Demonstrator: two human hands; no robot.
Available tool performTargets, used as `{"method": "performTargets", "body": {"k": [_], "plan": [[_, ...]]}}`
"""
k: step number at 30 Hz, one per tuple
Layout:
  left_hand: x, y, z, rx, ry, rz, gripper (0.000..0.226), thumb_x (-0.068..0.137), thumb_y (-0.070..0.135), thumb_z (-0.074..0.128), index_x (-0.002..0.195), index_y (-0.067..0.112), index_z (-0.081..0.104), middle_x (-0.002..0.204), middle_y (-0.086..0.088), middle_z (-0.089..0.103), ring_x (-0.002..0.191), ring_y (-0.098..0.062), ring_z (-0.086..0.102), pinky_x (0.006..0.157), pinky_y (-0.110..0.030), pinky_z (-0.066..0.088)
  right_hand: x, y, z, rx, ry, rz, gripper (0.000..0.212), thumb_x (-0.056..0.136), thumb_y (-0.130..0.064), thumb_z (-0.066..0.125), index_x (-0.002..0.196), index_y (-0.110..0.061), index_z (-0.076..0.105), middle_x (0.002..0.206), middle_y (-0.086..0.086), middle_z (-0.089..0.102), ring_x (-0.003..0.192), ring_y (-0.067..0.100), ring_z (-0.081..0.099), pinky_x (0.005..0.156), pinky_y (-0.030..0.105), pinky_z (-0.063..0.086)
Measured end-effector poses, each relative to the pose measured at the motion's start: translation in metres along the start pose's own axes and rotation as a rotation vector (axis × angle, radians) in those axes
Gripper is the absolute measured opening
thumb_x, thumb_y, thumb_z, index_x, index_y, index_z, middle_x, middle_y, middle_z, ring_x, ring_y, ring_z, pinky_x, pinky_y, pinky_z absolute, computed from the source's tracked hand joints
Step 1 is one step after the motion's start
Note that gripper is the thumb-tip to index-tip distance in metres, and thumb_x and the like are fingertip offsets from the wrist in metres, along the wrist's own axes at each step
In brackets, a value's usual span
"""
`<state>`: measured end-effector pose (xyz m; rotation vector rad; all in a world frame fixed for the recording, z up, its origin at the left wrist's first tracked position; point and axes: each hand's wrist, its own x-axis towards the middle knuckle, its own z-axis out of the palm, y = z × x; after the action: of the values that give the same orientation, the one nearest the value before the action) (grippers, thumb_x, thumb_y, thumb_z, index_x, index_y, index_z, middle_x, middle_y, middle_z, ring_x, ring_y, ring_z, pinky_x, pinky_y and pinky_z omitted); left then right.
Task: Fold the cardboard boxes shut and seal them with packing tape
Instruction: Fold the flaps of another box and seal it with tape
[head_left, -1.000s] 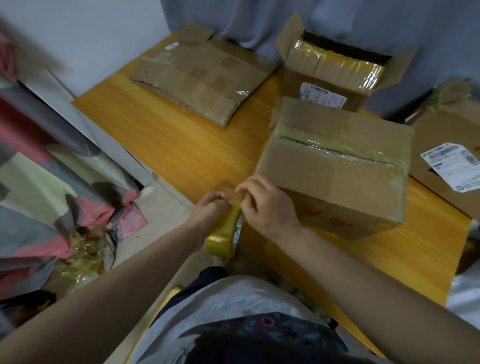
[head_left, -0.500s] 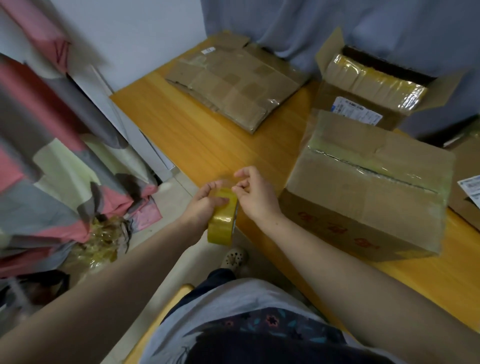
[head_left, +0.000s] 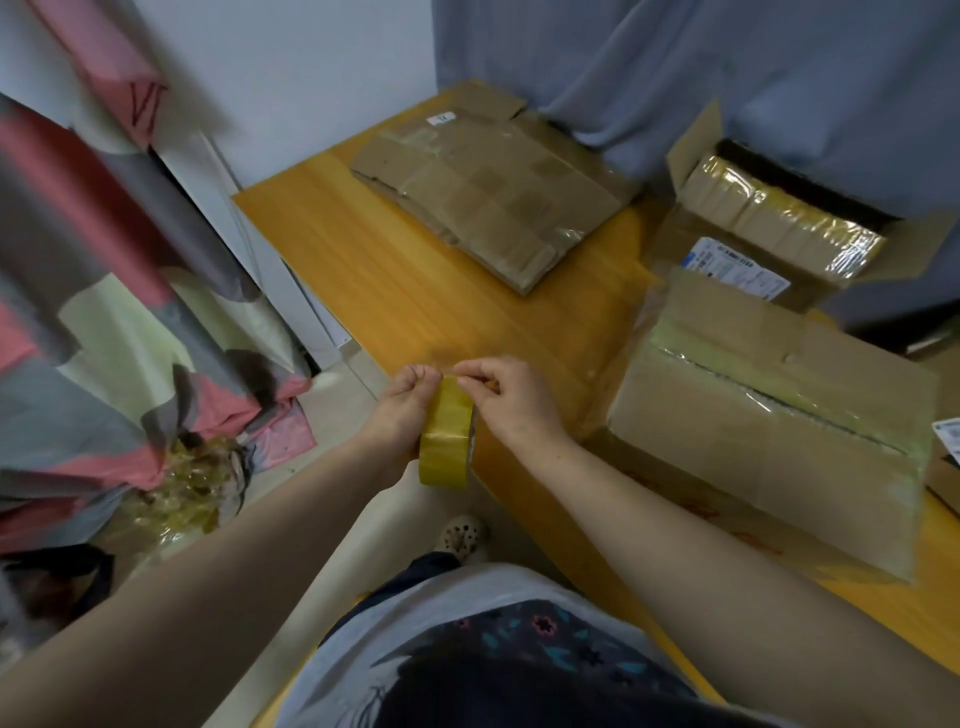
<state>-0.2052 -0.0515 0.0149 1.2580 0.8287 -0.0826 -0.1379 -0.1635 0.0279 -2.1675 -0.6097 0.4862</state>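
1. Roll of packing tape (head_left: 447, 434): yellowish, held on edge in the air just off the near left edge of the bench (head_left: 415, 291), above the floor.
2. Left hand (head_left: 402, 410): fingers curled round the left side of the roll, gripping it.
3. Right hand (head_left: 511, 402): thumb and forefinger pinched together at the top of the roll, other fingers curled. Whether a loose tape end is lifted cannot be told.
4. Closed box (head_left: 769, 441): large, brown, on the bench to the right of the hands. Its top flaps are folded down, and a glossy strip of tape runs along the centre seam.
5. Open box (head_left: 769, 234): on the far right of the bench, behind the closed box. Its flaps stand up, shiny taped cartons sit inside, and a white shipping label (head_left: 737, 267) is on its near face.
6. Flattened cardboard (head_left: 493, 192): lies flat at the far middle of the bench, patched with tape, well apart from both boxes.
7. Curtain (head_left: 675, 62): blue-grey, hanging behind the bench.
8. Patterned cloth (head_left: 104, 260): pink, grey and cream, hanging at the left.
9. Crumpled clear wrap (head_left: 182, 488): on the floor below the cloth.
10. Shoe (head_left: 462, 532): pale, perforated, on the floor below the roll.
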Motion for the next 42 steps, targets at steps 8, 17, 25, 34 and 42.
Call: {"method": "performTargets", "body": {"k": [8,17,25,34,42], "plan": [[0.018,0.016,-0.008,-0.008,-0.007,-0.049,0.013,0.097,0.023,0.046,0.084,0.024,0.048,0.075,0.000,0.052,0.062,-0.016,0.051,0.058,-0.027,0.042,0.021,-0.009,0.005,-0.108,0.025,0.061,0.025,0.090,-0.029,0.061,0.114,-0.022,0.067,0.107,-0.003,0.065,0.098,0.012,0.059,0.082,0.028,0.048],[0.036,0.022,-0.015,0.006,-0.061,-0.053,0.026,0.093,0.010,0.053,0.106,0.032,0.049,0.090,-0.008,0.057,0.074,-0.023,0.056,0.066,-0.036,0.047,0.040,-0.014,0.007,-0.264,-0.010,0.100,0.020,0.098,-0.031,0.048,0.110,-0.024,0.063,0.115,-0.003,0.061,0.103,0.017,0.058,0.082,0.037,0.051],[0.045,0.027,-0.020,0.182,-0.218,0.129,0.011,0.098,0.026,0.050,0.100,0.037,0.052,0.080,-0.013,0.054,0.069,-0.024,0.051,0.069,-0.041,0.046,0.054,-0.015,0.000,-0.320,-0.112,0.154,0.025,0.101,-0.034,0.040,0.116,-0.022,0.056,0.119,0.001,0.054,0.106,0.020,0.055,0.082,0.036,0.048],[0.067,0.030,-0.005,0.282,-0.182,0.176,0.018,0.101,0.025,0.041,0.091,0.011,0.048,0.061,-0.002,0.047,0.045,-0.007,0.045,0.045,-0.022,0.040,0.071,-0.010,-0.011,-0.278,-0.086,0.256,0.034,0.096,-0.044,0.046,0.110,-0.017,0.062,0.115,0.004,0.059,0.107,0.024,0.056,0.083,0.039,0.048],[0.092,0.044,0.008,0.383,-0.040,0.145,0.012,0.099,0.025,0.048,0.091,0.016,0.047,0.081,-0.008,0.055,0.062,-0.015,0.054,0.060,-0.037,0.051,0.077,0.007,-0.042,0.010,0.186,0.426,0.047,0.093,-0.059,0.040,0.108,-0.016,0.047,0.118,0.006,0.047,0.096,0.021,0.050,0.083,0.037,0.043]]}}
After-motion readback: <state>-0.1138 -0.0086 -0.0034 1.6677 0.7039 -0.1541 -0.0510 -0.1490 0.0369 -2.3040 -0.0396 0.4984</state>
